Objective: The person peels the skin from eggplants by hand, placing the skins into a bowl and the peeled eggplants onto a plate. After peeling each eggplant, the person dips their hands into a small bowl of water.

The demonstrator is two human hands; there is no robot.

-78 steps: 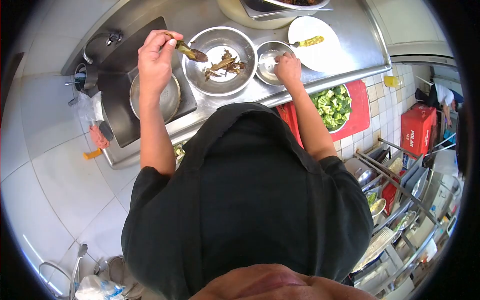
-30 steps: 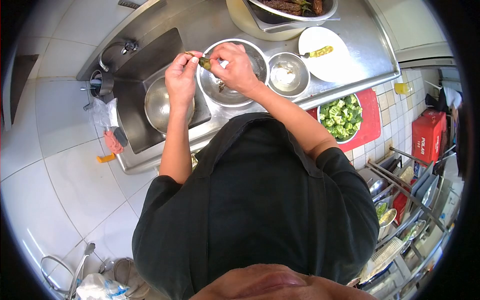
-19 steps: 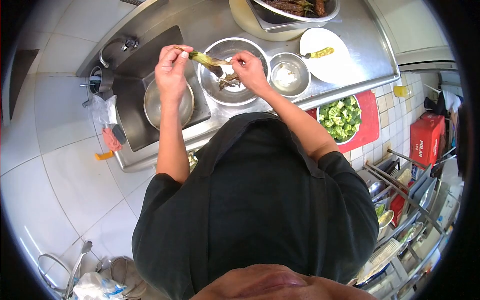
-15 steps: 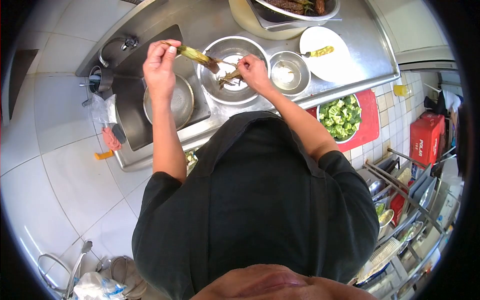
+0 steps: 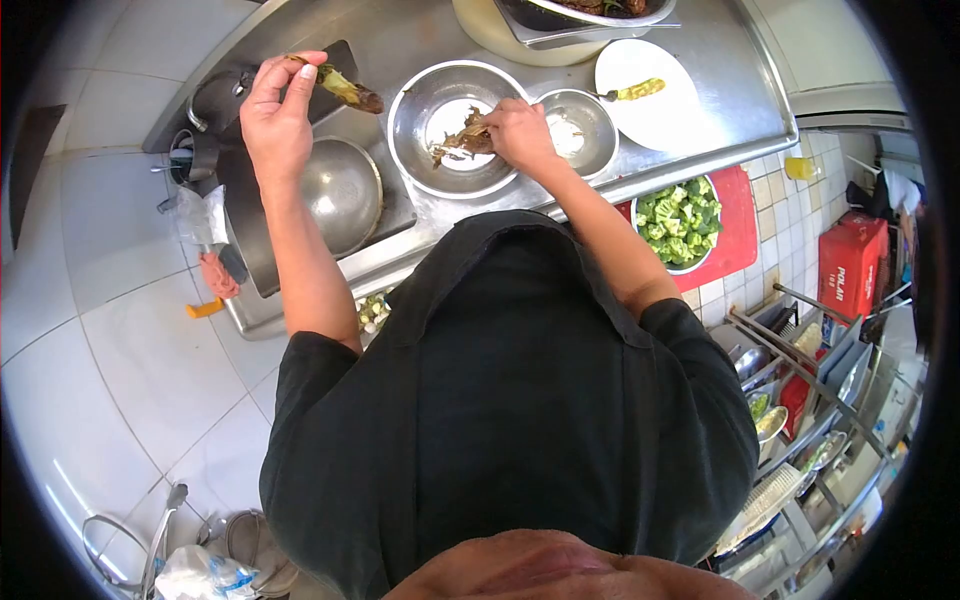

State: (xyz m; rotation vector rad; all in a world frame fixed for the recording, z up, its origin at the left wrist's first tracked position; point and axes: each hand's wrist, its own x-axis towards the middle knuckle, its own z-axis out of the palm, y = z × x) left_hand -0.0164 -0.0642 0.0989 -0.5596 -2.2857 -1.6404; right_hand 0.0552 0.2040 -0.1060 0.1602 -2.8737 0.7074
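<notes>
My left hand (image 5: 278,108) is raised over the sink, pinching one end of a roasted eggplant (image 5: 345,90). Its greenish flesh shows, with brown skin at the lower tip. My right hand (image 5: 522,133) is closed at the right side of a large steel bowl (image 5: 401,160), its fingers on brown strips of charred peel (image 5: 462,144). Right of that stands a smaller steel bowl (image 5: 606,148) with a little liquid and scraps. A peeled eggplant (image 5: 640,89) lies on a white plate (image 5: 660,125) farther right.
A round metal pan (image 5: 345,190) sits in the sink below the faucet (image 5: 208,100). At the back, a steel container (image 5: 655,15) holds dark roasted eggplants. Cut broccoli (image 5: 680,225) fills a bowl on a red board (image 5: 738,235), beyond the counter's front edge.
My left hand has moved left and up with the eggplant, away from the large bowl. My right hand has shifted slightly right, and the peel is now separate from the eggplant.
</notes>
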